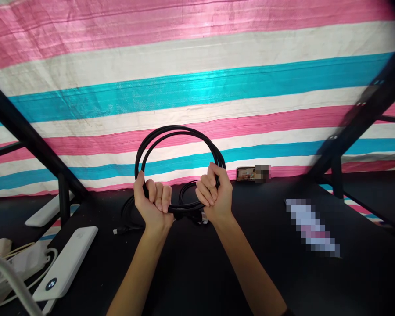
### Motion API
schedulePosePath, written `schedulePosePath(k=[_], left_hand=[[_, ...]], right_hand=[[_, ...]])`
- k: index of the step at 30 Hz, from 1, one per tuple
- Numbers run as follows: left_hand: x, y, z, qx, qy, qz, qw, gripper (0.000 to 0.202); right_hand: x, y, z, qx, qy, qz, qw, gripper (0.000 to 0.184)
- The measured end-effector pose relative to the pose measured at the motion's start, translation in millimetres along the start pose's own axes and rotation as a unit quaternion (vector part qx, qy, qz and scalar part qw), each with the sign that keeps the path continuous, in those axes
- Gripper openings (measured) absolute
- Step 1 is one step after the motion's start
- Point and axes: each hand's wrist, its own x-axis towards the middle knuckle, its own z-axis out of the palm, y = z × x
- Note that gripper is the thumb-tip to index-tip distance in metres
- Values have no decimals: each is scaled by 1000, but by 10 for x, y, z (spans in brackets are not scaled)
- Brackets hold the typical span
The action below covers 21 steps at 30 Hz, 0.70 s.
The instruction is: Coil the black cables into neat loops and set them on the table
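Observation:
A coiled black cable forms an upright loop between my two hands, above the black table. My left hand is closed around the left side of the coil, fingers curled inward. On the opposite side, my right hand grips the same loop, its fingers folded over the strands. Behind and below the hands, more black cable lies on the table. A plug end pokes out to the left of my left wrist. Another connector, partly hidden, shows near my right wrist.
A white power bank lies at left, near a white power strip with cords. Another white slab sits farther back. A phone leans at the rear edge; a blurred flat item lies right. Striped sheeting hangs behind.

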Motion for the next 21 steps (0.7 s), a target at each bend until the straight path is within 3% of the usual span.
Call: schedulePosePath(k=[11, 16, 21], left_hand=[[147, 38, -63, 111, -72, -20, 991, 41], [225, 104, -131, 246, -110, 39, 962, 29], [277, 179, -189, 344, -156, 52, 924, 19]], right_hand=[[113, -133, -114, -39, 52, 31, 997, 46], [150, -223, -220, -71, 51, 8, 996, 43], [146, -248, -301, -234, 5, -2, 972, 39]])
